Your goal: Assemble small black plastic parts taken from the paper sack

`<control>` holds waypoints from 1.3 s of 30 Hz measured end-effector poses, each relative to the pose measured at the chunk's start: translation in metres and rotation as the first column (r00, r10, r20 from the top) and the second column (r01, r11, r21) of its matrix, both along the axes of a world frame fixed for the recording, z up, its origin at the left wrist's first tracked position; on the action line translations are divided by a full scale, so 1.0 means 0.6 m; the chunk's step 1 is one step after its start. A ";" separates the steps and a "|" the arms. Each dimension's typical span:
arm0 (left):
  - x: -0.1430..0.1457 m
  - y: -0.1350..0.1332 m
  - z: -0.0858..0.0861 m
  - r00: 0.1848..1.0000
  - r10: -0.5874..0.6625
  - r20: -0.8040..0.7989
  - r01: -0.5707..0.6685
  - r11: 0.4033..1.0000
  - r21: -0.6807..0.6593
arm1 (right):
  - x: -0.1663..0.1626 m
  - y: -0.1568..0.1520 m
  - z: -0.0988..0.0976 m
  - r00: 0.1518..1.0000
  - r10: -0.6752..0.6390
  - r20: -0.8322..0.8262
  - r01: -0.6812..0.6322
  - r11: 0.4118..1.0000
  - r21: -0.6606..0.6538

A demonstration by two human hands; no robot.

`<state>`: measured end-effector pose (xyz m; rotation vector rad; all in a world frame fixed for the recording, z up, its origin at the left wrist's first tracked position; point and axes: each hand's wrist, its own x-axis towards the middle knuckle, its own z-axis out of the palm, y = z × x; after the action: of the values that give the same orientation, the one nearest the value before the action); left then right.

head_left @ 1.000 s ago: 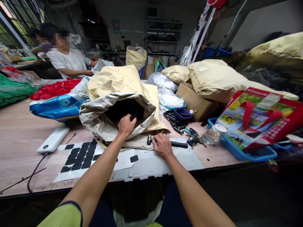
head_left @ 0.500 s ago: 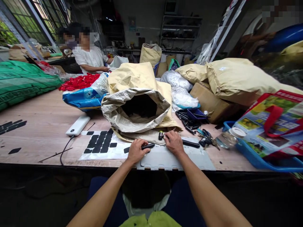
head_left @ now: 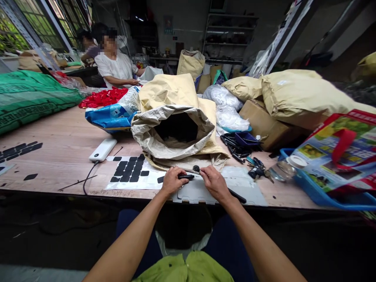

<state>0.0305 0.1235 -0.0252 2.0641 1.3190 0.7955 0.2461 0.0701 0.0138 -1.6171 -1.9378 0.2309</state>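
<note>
My left hand (head_left: 175, 181) is closed on a short, black, rod-like part (head_left: 187, 177) over a grey board (head_left: 198, 190) at the table's front edge. Closed round a small hammer is my right hand (head_left: 216, 183); the hammer's dark round head (head_left: 196, 168) points towards the sack, and its black handle (head_left: 237, 196) sticks out behind the hand. Just beyond both hands lies a large paper sack (head_left: 173, 150) on its side, its mouth facing me and dark inside. Left of my left hand, a white sheet (head_left: 149, 183) carries several flat black pieces (head_left: 129, 168).
A white power bank (head_left: 102, 150) with a cable lies at left. To the right are keys (head_left: 258, 168), black parts (head_left: 235, 150), a clear jar (head_left: 283, 170) and a blue basket (head_left: 317, 196). Red pieces (head_left: 102, 98) and a person in white (head_left: 116, 68) are farther back.
The hammer has turned in my right hand: its handle now slants towards the table's front edge and its head faces differently. My left hand keeps the black part. The view has shifted slightly.
</note>
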 end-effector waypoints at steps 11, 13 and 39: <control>0.003 0.002 -0.006 1.000 0.026 0.001 -0.026 0.999 -0.032 | -0.068 -0.028 -0.011 0.996 -0.049 0.080 0.049 0.999 -0.004; 0.004 0.002 -0.007 1.000 0.025 0.007 -0.025 0.999 -0.028 | -0.063 -0.028 -0.005 0.996 -0.071 0.058 0.071 0.997 0.009; 0.000 0.000 -0.004 1.000 -0.003 -0.023 0.004 1.000 0.020 | 0.038 0.074 -0.062 0.929 -0.178 0.324 0.160 0.984 0.081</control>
<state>0.0308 0.1235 -0.0273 2.0967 1.3247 0.7889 0.2689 0.1143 -0.0232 -1.8701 -2.0077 -0.1725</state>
